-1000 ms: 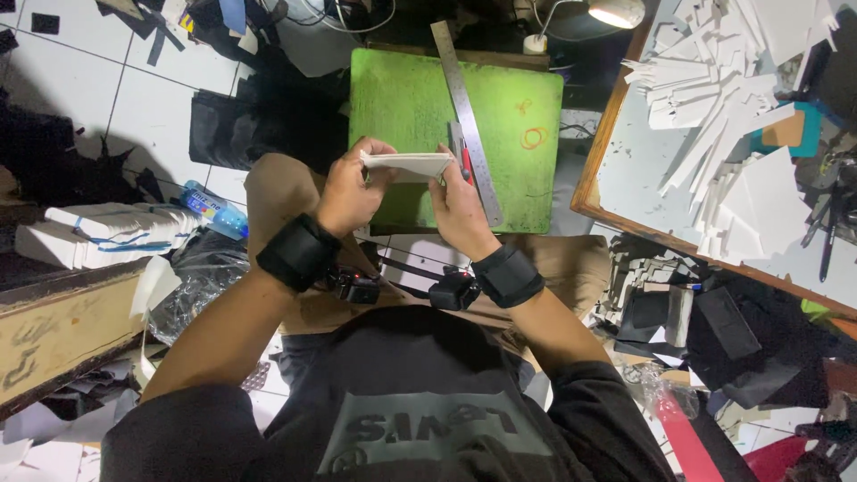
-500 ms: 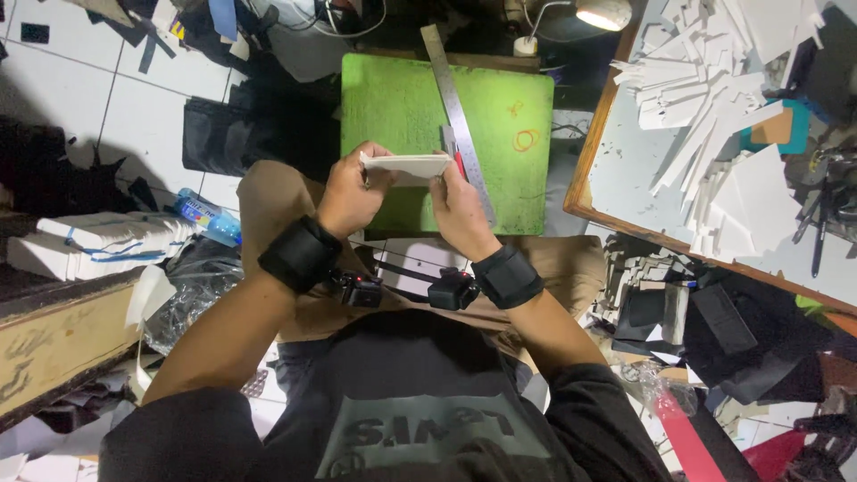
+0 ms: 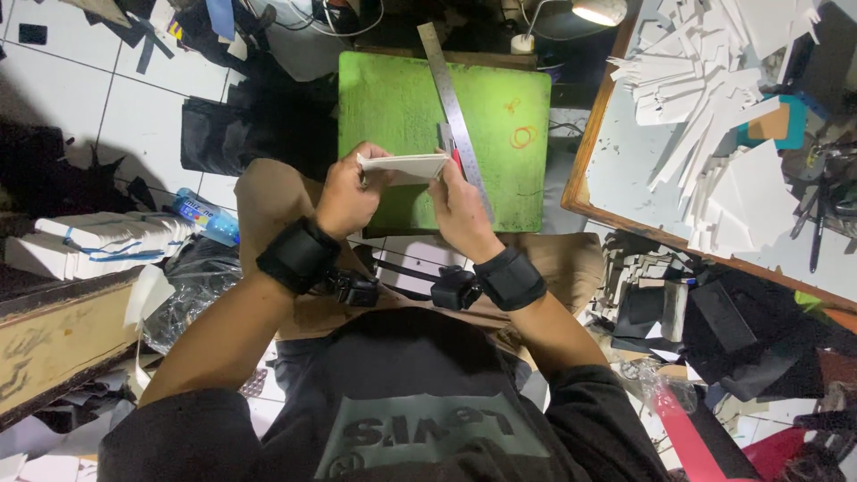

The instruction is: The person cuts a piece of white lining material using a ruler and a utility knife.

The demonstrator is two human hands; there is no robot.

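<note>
My left hand [image 3: 350,189] grips the left end of a flat white foam board piece [image 3: 406,168], held edge-on above my lap. My right hand [image 3: 460,207] holds its right end, and a red-handled cutter [image 3: 455,156] pokes up between those fingers against the piece. Both wrists wear black bands. Beyond the hands lies a green cutting mat [image 3: 406,107] with a long metal ruler [image 3: 451,98] lying diagonally across it and a small orange rubber band [image 3: 522,137].
A table [image 3: 616,161] at the right carries heaps of white foam strips [image 3: 705,89]. A lamp [image 3: 598,11] shines at the top. Stacked white boards [image 3: 98,241] and a plastic bottle [image 3: 203,216] sit on the floor at the left; dark scraps clutter the right floor.
Both hands and the white piece have stayed in nearly the same place; only my head view has shifted slightly.
</note>
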